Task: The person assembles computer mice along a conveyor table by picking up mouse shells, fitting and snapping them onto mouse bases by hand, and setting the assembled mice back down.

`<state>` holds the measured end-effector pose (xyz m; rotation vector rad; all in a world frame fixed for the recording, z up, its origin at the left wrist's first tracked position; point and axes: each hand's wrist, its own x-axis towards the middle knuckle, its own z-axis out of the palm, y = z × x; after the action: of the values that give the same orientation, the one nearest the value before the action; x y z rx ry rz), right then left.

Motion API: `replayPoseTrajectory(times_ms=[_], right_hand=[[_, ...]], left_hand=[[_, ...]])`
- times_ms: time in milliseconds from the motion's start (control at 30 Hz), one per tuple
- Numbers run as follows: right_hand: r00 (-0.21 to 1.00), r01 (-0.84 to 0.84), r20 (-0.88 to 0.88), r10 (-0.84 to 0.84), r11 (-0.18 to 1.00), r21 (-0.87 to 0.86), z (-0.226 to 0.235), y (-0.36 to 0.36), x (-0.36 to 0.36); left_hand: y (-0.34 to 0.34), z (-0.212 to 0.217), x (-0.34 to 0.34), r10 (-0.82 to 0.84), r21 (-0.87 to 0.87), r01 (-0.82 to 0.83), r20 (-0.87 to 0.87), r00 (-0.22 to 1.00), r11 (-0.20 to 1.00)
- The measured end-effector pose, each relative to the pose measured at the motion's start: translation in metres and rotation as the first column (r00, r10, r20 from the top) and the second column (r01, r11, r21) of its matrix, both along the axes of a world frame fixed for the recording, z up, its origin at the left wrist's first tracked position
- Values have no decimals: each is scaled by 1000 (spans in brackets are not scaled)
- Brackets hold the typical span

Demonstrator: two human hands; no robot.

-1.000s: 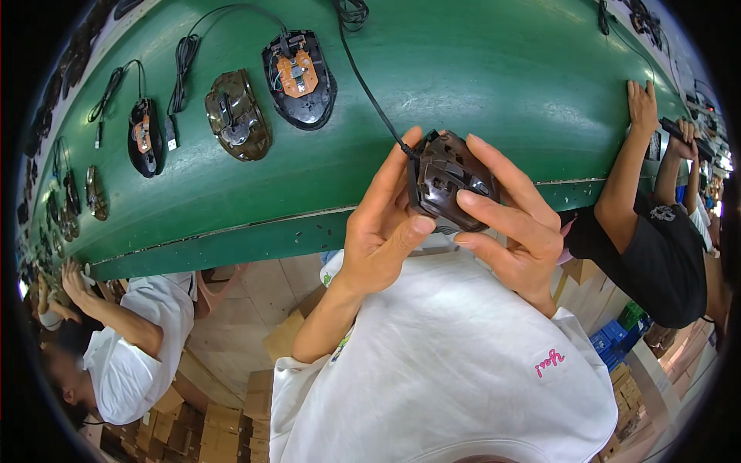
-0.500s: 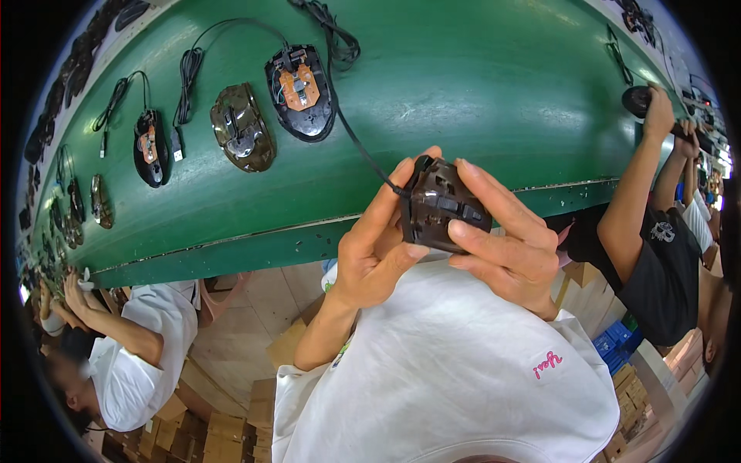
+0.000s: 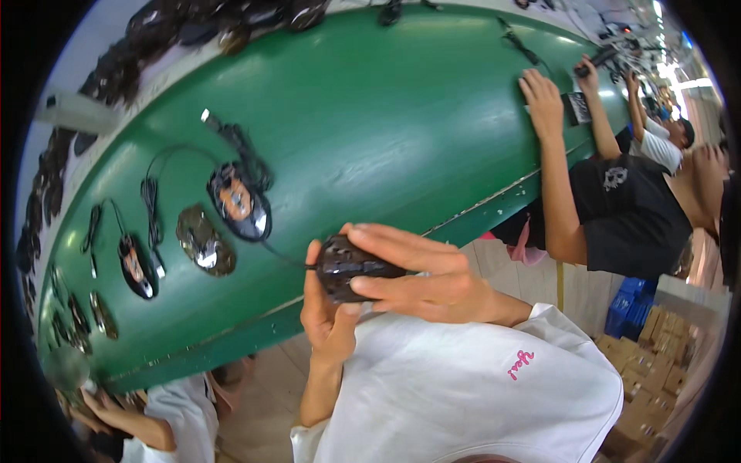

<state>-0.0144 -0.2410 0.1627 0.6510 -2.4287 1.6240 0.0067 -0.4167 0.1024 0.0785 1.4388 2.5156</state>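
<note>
Green conveyor belt (image 3: 386, 131) fills the upper part of the view, curving under the fisheye lens, with a pale wooden floor (image 3: 509, 266) showing below its near edge. Both of the person's hands meet just in front of that edge, clamped together on a black computer mouse (image 3: 351, 268). Left hand (image 3: 328, 312) cups the mouse from below and behind, thumb up along its left side. Right hand (image 3: 421, 282) lies over its right side, fingers (image 3: 386, 238) stretched across the top and front, so only the dark glossy shell between them shows. A thin black cable (image 3: 282, 253) runs from the mouse's left end up onto the belt.

On the belt to the left lie more mouse parts: an opened mouse base with an orange circuit board (image 3: 238, 202), a bare glossy top shell (image 3: 204, 240) just beside it, and further left a smaller opened mouse base (image 3: 136, 265), each with coiled cable near it. More dark parts line the belt's far-left rim, too small to tell apart.

At the right, a co-worker in a black shirt (image 3: 629, 212) rests a hand (image 3: 543, 96) on the belt. At the lower left, another co-worker in a white shirt (image 3: 185, 413) sits low by the belt's edge. Cardboard boxes (image 3: 664, 363) and a blue crate (image 3: 629, 305) stand at the lower right
</note>
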Motion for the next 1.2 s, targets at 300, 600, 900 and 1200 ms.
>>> replayPoseTrajectory(times_ms=[300, 600, 900, 1200], right_hand=[[1000, -12, -20, 14, 996, 94, 3, -13, -1], [980, -185, 101, 173, 975, 124, -4, -8, -6], [981, -172, -77, 180, 980, 103, -10, -1, -19], [997, 32, -73, -32, 999, -7, 5, -1, -34]], left_hand=[[-8, -2, -15, 1, 219, -15, 61, 998, 976], [-7, 14, -18, 93, 148, -139, 281, 955, 979], [-16, 19, -23, 38, 313, -202, 459, 887, 928], [-32, 32, -22, -155, -73, 210, 457, 876, 975]])
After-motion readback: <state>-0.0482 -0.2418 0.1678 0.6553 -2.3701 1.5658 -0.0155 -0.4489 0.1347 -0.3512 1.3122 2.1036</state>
